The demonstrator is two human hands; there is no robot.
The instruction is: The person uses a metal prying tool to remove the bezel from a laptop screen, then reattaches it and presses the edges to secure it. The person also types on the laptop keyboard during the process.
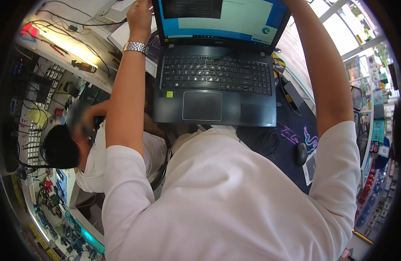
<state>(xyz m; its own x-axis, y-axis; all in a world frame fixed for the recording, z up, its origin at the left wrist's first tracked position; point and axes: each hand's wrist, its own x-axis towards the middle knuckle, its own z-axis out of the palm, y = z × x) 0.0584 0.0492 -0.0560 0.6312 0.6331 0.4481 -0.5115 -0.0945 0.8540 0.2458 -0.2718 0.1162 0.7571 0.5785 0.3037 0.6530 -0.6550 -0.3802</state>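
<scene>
The left hand reaches up to the left edge of the laptop's screen. Its fingers curl at that edge, but the top rim of the picture cuts them off, so whether the grip is clenched on the lid or only resting against it cannot be told. A silver metal watch sits on that wrist, just below the hand. The right hand is out of the picture; only the right forearm shows, rising past the right edge of the screen, so its grip cannot be seen.

The laptop lies open between the two arms, its black keyboard and touchpad facing the person, the lit screen tilted up and away. It rests on a dark desk mat with purple and green markings, which covers the desk. To the right of the laptop, near the person's right sleeve, a black mouse sits on the mat, well apart from either hand. A dark cable runs along the laptop's right side.

Below the left arm, another person in a white shirt bends over a lower workbench crowded with small parts and wires.
</scene>
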